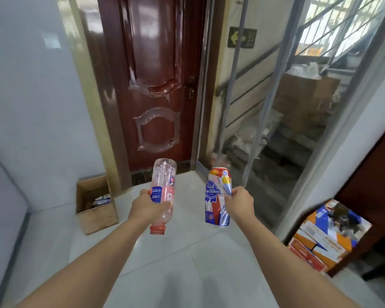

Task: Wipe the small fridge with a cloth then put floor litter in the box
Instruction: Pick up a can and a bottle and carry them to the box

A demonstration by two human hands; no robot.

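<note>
My left hand (146, 206) grips an empty clear plastic bottle (163, 177) with a pink label, held upside down so its capless red neck points at the floor. My right hand (239, 204) holds a dented blue, white and red beer can (217, 196) by its side, upright. Both are held out in front of me above the pale tiled floor. An open cardboard box (96, 215) stands on the floor at the left, against the wall beside the door frame, with a crushed can visible inside. The box lies to the left of and beyond my left hand.
A dark red wooden door (160, 74) stands straight ahead, shut. A clear strip curtain (276, 130) hangs at the right, with stairs and cartons behind it. A stack of printed orange and blue cartons (327, 236) sits on the floor at the lower right. A white surface (2, 207) fills the left edge.
</note>
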